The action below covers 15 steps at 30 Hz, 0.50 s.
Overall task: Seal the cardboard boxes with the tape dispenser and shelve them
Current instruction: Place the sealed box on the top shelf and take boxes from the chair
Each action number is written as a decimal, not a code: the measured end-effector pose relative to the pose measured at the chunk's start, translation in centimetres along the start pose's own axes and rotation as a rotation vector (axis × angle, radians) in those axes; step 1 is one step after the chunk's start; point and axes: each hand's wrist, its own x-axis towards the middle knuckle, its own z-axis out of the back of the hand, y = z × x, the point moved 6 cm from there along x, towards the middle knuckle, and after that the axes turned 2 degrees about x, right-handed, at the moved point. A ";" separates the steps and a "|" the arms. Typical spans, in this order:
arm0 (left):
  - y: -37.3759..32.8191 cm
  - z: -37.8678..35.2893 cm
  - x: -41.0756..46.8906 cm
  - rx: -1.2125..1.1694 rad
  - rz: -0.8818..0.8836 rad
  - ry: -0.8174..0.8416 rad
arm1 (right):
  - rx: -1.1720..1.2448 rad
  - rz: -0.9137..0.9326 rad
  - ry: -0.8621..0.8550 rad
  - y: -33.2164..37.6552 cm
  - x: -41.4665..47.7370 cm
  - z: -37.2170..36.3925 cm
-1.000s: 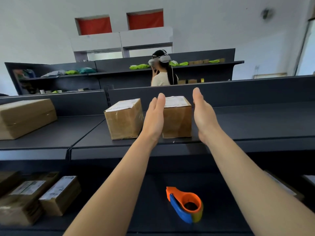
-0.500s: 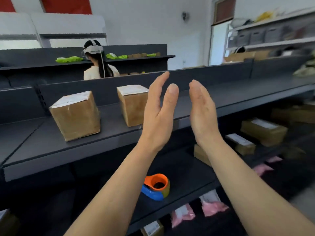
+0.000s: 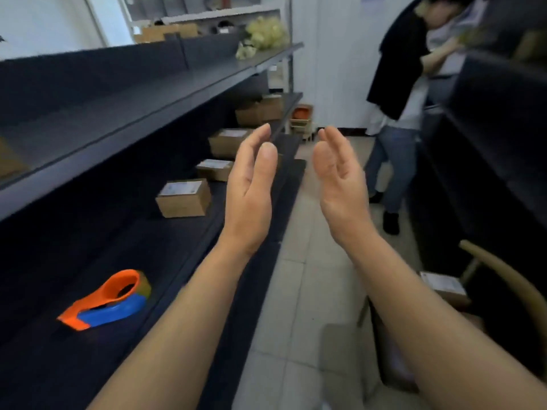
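Hovering empty: left hand (image 3: 251,190), right hand (image 3: 340,184), fingers (image 3: 255,143) straight; one tape dispenser (image 3: 109,303), three nearest cardboard boxes (image 3: 183,198) shelved

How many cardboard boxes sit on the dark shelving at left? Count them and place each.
4: the nearest box, the second box behind it, the third box farther back, the far box at the end, possibly two there. Blur may hide others.

Tape dispenser (image 3: 108,301) on the lower shelf (image 3: 165,261), cardboard boxes (image 3: 184,197) farther along that shelf beyond the dispenser, another person (image 3: 396,93) standing well right of the shelf
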 end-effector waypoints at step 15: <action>3.4 -30.2 -9.0 -0.263 0.235 0.486 | -0.337 -0.191 -0.616 -1.7 -9.5 32.7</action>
